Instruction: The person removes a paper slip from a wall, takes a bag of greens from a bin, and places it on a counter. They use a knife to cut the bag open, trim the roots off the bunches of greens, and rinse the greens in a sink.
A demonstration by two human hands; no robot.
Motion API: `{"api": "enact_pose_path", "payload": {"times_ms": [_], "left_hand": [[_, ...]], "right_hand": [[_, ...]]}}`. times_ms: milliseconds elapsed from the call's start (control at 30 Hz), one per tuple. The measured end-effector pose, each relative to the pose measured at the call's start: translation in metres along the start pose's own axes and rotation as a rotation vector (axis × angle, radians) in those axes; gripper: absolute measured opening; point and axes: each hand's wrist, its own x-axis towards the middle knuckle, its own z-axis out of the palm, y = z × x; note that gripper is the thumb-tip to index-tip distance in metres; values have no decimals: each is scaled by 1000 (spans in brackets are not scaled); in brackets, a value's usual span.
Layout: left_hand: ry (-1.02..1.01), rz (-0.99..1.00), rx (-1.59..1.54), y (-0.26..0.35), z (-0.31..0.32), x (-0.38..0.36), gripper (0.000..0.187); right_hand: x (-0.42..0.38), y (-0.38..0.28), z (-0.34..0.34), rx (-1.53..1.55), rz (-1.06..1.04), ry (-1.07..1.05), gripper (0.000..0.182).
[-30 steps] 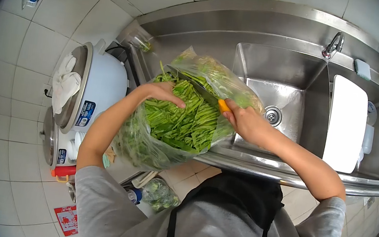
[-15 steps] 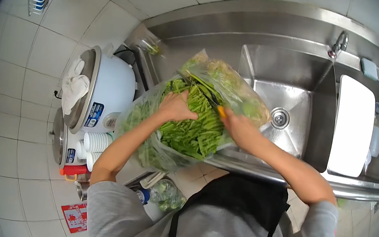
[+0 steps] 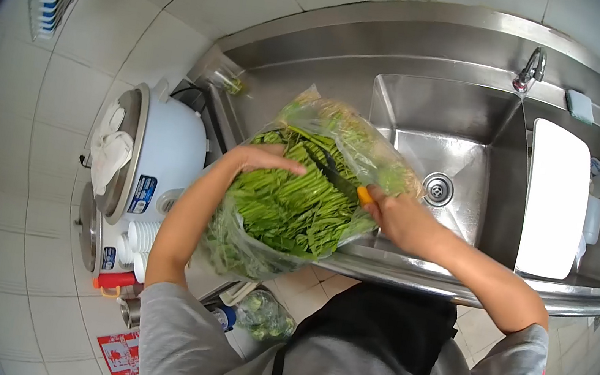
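A large bunch of leafy green vegetables (image 3: 285,212) with long stems lies in an open clear plastic bag (image 3: 247,264) at the counter's left. My left hand (image 3: 264,159) rests on the upper left of the bunch, thumb stretched across the stems; its other fingers grip among the greens and are partly hidden. In my right hand (image 3: 403,219) is a knife with a yellow-orange handle (image 3: 365,196). Its dark blade (image 3: 336,177) points up and left, lying against the stems. Paler root ends (image 3: 395,162) show through the plastic at the upper right.
Right of the bag is a steel sink basin (image 3: 467,146) with a faucet (image 3: 531,70). A white board (image 3: 556,200) stands over the right basin. To the left are a rice cooker (image 3: 171,146) with a cloth (image 3: 110,161) on its lid, and stacked white cups (image 3: 142,236).
My left hand has shifted left and slightly up over the greens, uncovering more stems. My right hand and the knife have moved slightly right and down.
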Motion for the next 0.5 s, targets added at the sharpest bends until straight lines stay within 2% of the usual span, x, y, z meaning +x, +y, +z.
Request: {"api": "enact_pose_path", "payload": {"times_ms": [33, 133, 167, 267, 400, 500], "left_hand": [[93, 37, 68, -7, 5, 8, 113], [74, 228, 15, -7, 22, 12, 108], [129, 204, -17, 7, 29, 0, 104], [258, 248, 53, -15, 43, 15, 101], [345, 234, 176, -8, 58, 6, 96], [253, 217, 291, 13, 71, -1, 88]], "right_hand": [[-1, 2, 2, 5, 6, -5, 33], [-2, 5, 14, 33, 13, 4, 38], [-1, 6, 18, 35, 12, 17, 40], [4, 5, 27, 17, 37, -20, 42], [18, 3, 34, 50, 23, -38, 39], [35, 0, 31, 26, 39, -66, 35]]}}
